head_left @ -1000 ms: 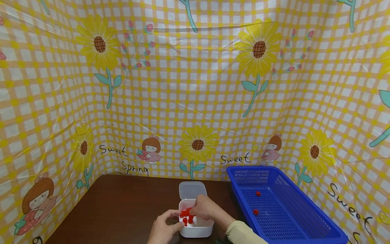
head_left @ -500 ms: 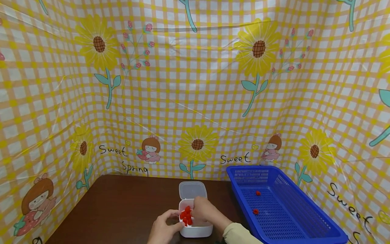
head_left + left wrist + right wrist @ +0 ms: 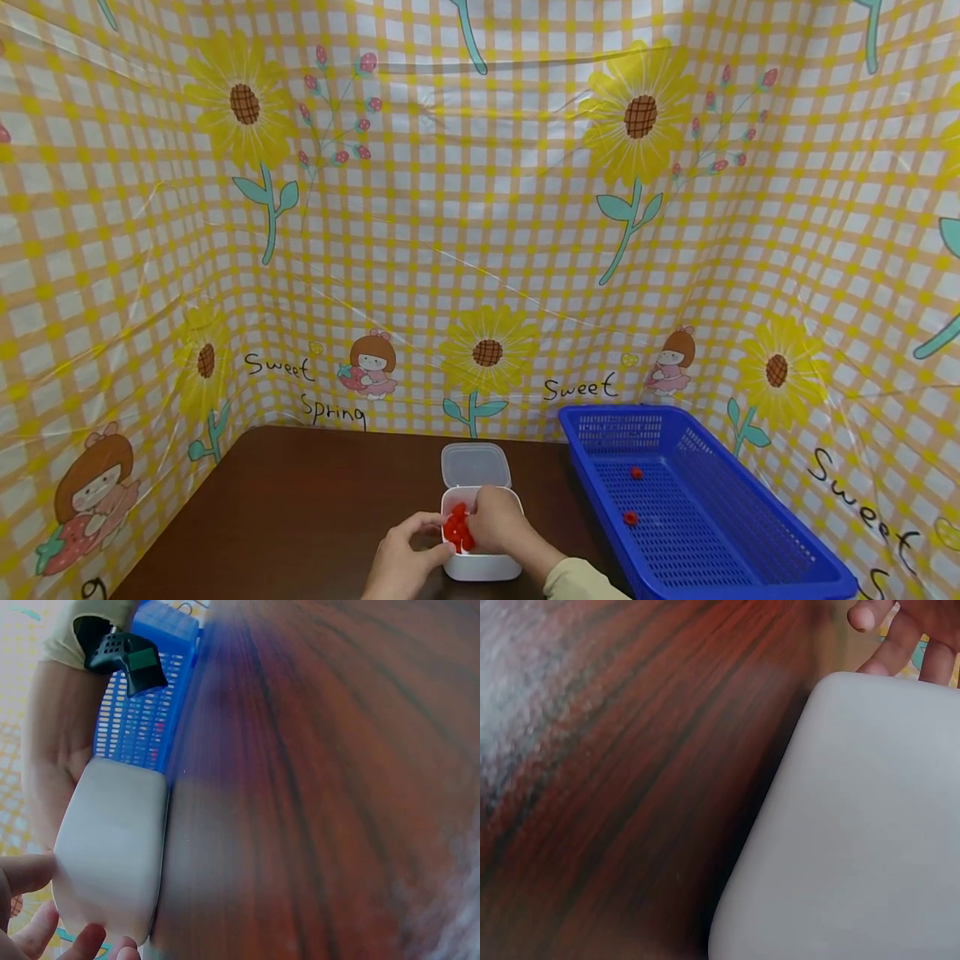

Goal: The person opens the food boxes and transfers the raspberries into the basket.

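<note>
A white plastic box (image 3: 483,568) stands on the table at the near middle, its clear lid (image 3: 476,466) folded back behind it. Several small red pieces (image 3: 458,530) lie heaped along the box's left side; in the earlier frames some show rounded knobs. My left hand (image 3: 405,557) holds the box at its left end, thumb and fingers spread around the wall. In the left wrist view, its fingertips (image 3: 88,941) rest against the box end. My right hand (image 3: 498,518) reaches into the box beside the red pieces. Its fingertips are hidden there, so I cannot tell what they hold.
A blue perforated basket (image 3: 712,475) stands to the right on the dark wooden table (image 3: 315,508). Two red pieces lie in it, a farther one (image 3: 637,472) and a nearer one (image 3: 631,518). A checked, flower-printed cloth (image 3: 480,208) walls the table at the back and sides.
My right hand has sunk deeper into the box and shifted slightly nearer. The red pieces have bunched together toward the left wall. My left hand has stayed at the box's left end.
</note>
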`<state>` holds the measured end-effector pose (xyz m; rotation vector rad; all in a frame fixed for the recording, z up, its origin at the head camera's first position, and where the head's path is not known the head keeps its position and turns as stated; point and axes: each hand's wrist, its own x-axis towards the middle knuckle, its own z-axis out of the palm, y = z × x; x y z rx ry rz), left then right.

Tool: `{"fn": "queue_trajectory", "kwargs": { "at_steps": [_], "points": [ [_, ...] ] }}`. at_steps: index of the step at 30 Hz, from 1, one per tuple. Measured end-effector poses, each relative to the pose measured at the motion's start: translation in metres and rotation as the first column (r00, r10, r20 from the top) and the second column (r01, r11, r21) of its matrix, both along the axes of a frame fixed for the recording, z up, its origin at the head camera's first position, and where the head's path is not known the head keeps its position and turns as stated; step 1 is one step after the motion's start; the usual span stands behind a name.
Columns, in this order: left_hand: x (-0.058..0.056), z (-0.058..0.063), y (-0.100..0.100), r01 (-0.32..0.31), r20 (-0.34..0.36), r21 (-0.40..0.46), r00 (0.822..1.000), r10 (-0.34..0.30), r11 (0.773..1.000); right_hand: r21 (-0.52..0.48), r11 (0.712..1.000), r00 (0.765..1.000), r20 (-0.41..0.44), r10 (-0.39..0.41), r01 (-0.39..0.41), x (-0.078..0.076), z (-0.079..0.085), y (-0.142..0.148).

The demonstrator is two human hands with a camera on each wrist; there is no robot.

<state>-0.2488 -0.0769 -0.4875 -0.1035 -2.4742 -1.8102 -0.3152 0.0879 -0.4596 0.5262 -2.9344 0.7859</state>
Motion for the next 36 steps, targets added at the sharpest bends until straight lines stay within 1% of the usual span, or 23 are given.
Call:
{"fn": "queue_trajectory", "kwargs": {
  "at_steps": [3,7,13,16,23,29,36],
  "points": [
    [0.0007,0.0007,0.0000,-0.003,-0.015,0.002,1.000,0.003,1.000,-0.072,0.997,1.000,0.027,-0.003,0.005,-0.0023,-0.0032,0.0008],
    [0.0014,0.0012,-0.0003,-0.005,-0.033,-0.002,0.999,0.005,1.000,-0.164,0.986,0.997,0.072,-0.015,0.027,-0.0034,-0.0036,0.0027],
    [0.0007,0.0000,0.0014,-0.004,-0.027,-0.008,1.000,0.003,1.000,-0.256,0.962,0.977,0.211,-0.040,0.095,-0.0007,0.0013,0.0014],
    [0.0006,0.0000,0.0015,0.002,-0.025,-0.004,1.000,-0.002,1.000,-0.278,0.954,0.971,0.234,-0.048,0.114,0.0005,0.0023,0.0001],
    [0.0016,0.0015,0.0008,0.000,-0.009,-0.002,1.000,0.000,1.000,-0.277,0.954,0.974,0.219,-0.052,0.113,0.0021,0.0020,-0.0012],
    [0.0021,0.0018,0.0008,-0.004,-0.020,-0.006,1.000,0.004,1.000,-0.246,0.963,0.979,0.195,-0.062,0.110,0.0013,-0.0003,-0.0018],
    [0.0028,0.0014,0.0015,-0.008,-0.032,-0.009,0.999,0.007,1.000,-0.235,0.964,0.979,0.186,-0.079,0.122,0.0002,-0.0028,-0.0013]
  ]
}}
